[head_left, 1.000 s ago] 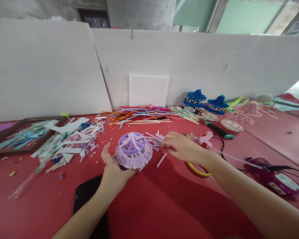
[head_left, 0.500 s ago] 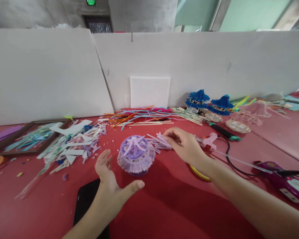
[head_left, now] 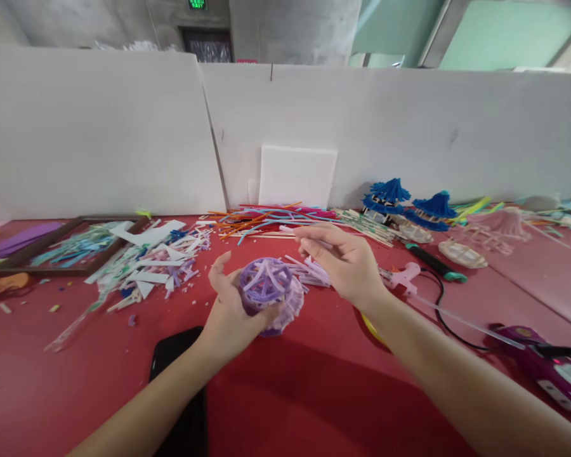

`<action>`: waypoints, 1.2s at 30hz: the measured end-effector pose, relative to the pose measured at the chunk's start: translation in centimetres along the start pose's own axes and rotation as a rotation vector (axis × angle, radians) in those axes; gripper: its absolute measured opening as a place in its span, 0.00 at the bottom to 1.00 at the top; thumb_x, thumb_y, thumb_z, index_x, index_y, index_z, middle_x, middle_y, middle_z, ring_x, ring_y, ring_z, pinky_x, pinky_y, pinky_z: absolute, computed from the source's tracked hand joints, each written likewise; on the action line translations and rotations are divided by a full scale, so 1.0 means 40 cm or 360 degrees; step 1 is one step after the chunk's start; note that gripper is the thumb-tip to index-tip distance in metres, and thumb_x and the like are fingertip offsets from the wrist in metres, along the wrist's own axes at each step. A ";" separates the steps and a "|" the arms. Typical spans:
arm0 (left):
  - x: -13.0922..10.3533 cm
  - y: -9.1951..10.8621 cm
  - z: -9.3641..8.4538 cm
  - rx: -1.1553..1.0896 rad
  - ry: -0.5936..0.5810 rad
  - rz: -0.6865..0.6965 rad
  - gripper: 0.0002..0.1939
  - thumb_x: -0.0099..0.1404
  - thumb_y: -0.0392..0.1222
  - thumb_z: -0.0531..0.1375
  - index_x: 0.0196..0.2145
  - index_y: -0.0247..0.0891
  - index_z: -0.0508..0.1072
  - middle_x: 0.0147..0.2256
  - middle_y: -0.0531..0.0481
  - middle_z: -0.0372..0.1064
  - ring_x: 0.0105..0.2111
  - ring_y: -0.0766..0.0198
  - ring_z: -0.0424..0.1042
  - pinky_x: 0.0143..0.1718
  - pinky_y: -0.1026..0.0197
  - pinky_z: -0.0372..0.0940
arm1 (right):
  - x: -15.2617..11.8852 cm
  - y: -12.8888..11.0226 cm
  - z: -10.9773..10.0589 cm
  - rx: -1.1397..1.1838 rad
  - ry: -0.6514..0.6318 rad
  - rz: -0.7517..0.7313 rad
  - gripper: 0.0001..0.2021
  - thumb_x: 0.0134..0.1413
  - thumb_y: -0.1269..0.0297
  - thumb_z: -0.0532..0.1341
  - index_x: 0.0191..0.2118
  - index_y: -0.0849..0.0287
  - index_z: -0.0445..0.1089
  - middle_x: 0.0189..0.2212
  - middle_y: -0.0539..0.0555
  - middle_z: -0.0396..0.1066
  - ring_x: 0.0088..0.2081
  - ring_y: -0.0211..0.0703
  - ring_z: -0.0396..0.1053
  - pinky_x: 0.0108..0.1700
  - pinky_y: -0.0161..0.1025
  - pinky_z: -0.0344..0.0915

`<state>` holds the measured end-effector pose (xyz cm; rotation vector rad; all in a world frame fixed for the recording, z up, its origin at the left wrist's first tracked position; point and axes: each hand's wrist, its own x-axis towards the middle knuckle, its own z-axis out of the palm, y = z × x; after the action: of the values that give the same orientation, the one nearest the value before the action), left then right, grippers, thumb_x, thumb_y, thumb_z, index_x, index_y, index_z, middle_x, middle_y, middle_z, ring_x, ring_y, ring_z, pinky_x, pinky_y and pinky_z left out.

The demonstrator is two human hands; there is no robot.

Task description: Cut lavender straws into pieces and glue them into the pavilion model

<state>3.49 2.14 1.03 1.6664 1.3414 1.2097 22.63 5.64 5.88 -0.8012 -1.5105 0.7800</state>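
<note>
A round purple pipe-cleaner model (head_left: 266, 282) with a pale frilled skirt and bent strips across its top stands on the red table. My left hand (head_left: 233, 311) is wrapped round its left side, thumb across the front. Just above and to the right of the model, my right hand (head_left: 340, 257) pinches a short pale lilac pipe-cleaner piece (head_left: 289, 230), which points left. Beneath that hand lies a pile of cut lilac pipe-cleaner pieces (head_left: 309, 273).
A black phone (head_left: 178, 349) lies under my left forearm. To the right are a pink glue gun (head_left: 404, 277), a purple power strip (head_left: 547, 362) and a green-black tool (head_left: 435, 263). Blue-roofed models (head_left: 387, 193) stand behind. Scraps (head_left: 157, 260) and a brown frame (head_left: 76, 270) lie left.
My left hand has moved right and closed on the purple model. My right hand has lifted a lilac pipe-cleaner piece from the pile. The view has shifted slightly left.
</note>
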 end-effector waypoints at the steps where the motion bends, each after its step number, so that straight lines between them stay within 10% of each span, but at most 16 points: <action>1: 0.000 0.002 -0.005 0.0002 -0.0082 0.0014 0.53 0.49 0.47 0.69 0.60 0.41 0.36 0.49 0.38 0.65 0.49 0.50 0.72 0.53 0.41 0.63 | 0.001 -0.002 -0.001 0.0029 -0.0026 0.0005 0.08 0.54 0.65 0.62 0.39 0.55 0.77 0.37 0.53 0.76 0.36 0.38 0.74 0.38 0.38 0.72; 7: 0.000 0.011 -0.047 0.0265 -0.0304 0.0010 0.64 0.41 0.52 0.73 0.62 0.43 0.33 0.52 0.34 0.63 0.54 0.42 0.66 0.56 0.35 0.57 | -0.002 -0.013 0.000 0.0272 -0.0093 0.0131 0.09 0.52 0.64 0.65 0.41 0.55 0.73 0.31 0.50 0.78 0.33 0.39 0.76 0.38 0.39 0.74; 13: 0.043 0.079 -0.139 0.1159 0.0092 0.0671 0.61 0.34 0.71 0.67 0.60 0.37 0.55 0.57 0.33 0.58 0.59 0.32 0.53 0.59 0.28 0.45 | 0.002 -0.047 0.003 -0.0058 0.0031 0.0082 0.04 0.49 0.65 0.67 0.31 0.58 0.75 0.27 0.50 0.76 0.28 0.35 0.73 0.30 0.32 0.70; 20: 0.094 0.233 -0.120 0.0811 -0.0102 0.0749 0.07 0.63 0.47 0.60 0.36 0.46 0.77 0.34 0.56 0.78 0.34 0.62 0.76 0.37 0.63 0.66 | -0.001 -0.075 0.025 0.0279 -0.0021 0.0252 0.04 0.46 0.66 0.66 0.29 0.59 0.73 0.25 0.50 0.75 0.26 0.35 0.72 0.29 0.32 0.70; 30: 0.099 0.238 -0.095 0.0416 -0.0393 0.0662 0.07 0.61 0.38 0.59 0.26 0.43 0.73 0.25 0.58 0.72 0.26 0.68 0.69 0.30 0.66 0.64 | -0.019 -0.039 0.046 0.0779 -0.0126 0.0266 0.06 0.43 0.69 0.70 0.31 0.56 0.75 0.26 0.47 0.75 0.27 0.32 0.71 0.30 0.30 0.70; 36: 0.114 0.224 -0.109 0.0439 -0.0567 0.0673 0.05 0.61 0.39 0.61 0.28 0.42 0.74 0.29 0.54 0.71 0.31 0.66 0.70 0.35 0.64 0.65 | -0.020 -0.029 0.029 0.0459 -0.0280 -0.0044 0.07 0.44 0.76 0.69 0.30 0.57 0.76 0.28 0.49 0.72 0.30 0.33 0.70 0.32 0.32 0.68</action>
<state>2.69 4.16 11.77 2.3219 0.9951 0.9095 21.45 4.30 6.32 -0.5057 -1.5154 1.0419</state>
